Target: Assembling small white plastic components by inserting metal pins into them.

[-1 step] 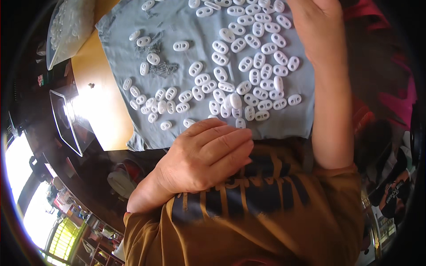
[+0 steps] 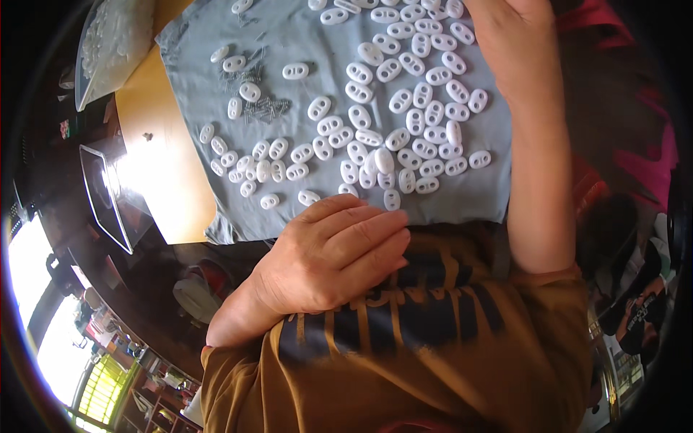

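Many small white oval pieces (image 2: 295, 71), most showing two holes, lie scattered over a grey cloth (image 2: 188, 65), densest at its middle and right. Among a few of them on the left is a heap of tiny dark metal bits (image 2: 265, 110), too fine to name surely. My left hand (image 2: 343, 249) rests at the cloth's near edge, back upward, fingers stretched out side by side. Its thumb and palm are hidden; nothing shows in it. At the upper right, my right hand (image 2: 509, 36) reaches along the cloth's side, its fingers cut off by the picture's top edge.
A clear plastic box (image 2: 119, 43) holding whitish pieces stands at the upper left, on the wooden table (image 2: 170, 187). Beyond the table's left edge is a transparent panel or lid (image 2: 107, 191). A red object (image 2: 216, 278) and a pale one lie lower, left of my arm.
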`<state>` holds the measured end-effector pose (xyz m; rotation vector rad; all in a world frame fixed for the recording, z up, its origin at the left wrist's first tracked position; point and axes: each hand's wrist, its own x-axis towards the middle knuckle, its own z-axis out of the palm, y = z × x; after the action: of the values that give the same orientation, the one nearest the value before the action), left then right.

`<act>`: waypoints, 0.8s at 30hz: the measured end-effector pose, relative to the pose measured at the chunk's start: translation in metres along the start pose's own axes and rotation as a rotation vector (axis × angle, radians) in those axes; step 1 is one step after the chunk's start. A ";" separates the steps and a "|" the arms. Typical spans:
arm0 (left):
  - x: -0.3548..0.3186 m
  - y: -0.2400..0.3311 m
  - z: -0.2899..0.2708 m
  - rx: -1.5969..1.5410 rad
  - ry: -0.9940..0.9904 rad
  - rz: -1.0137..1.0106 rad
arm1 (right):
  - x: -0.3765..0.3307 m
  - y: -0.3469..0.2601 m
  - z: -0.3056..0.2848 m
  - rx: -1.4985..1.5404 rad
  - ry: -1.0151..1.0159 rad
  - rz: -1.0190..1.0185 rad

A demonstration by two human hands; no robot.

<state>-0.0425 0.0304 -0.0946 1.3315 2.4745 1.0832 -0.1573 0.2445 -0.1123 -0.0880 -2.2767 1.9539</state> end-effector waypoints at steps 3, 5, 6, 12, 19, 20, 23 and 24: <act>-0.015 0.004 0.000 0.030 0.062 0.015 | -0.004 -0.001 0.002 -0.198 -0.042 -0.085; -0.029 0.005 0.000 0.052 0.101 0.003 | -0.005 0.008 0.005 -0.263 -0.046 -0.317; -0.035 0.005 0.001 0.069 0.130 0.000 | -0.006 0.014 0.006 -0.328 -0.037 -0.545; -0.070 0.011 0.005 0.131 0.242 -0.064 | -0.018 0.015 0.018 -0.810 -0.254 -0.627; -0.077 0.007 0.004 0.187 0.364 -0.063 | -0.017 0.009 0.024 -0.897 -0.292 -0.504; -0.076 0.006 0.004 0.193 0.364 -0.074 | -0.016 0.008 0.025 -0.901 -0.298 -0.468; -0.065 0.004 0.006 0.226 0.357 -0.042 | -0.013 0.007 0.026 -0.992 -0.309 -0.476; -0.058 0.004 0.005 0.224 0.359 -0.038 | -0.012 0.010 0.025 -1.011 -0.319 -0.492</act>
<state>-0.0022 -0.0102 -0.1078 1.2277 2.9442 1.1528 -0.1498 0.2198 -0.1264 0.6447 -2.8641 0.5039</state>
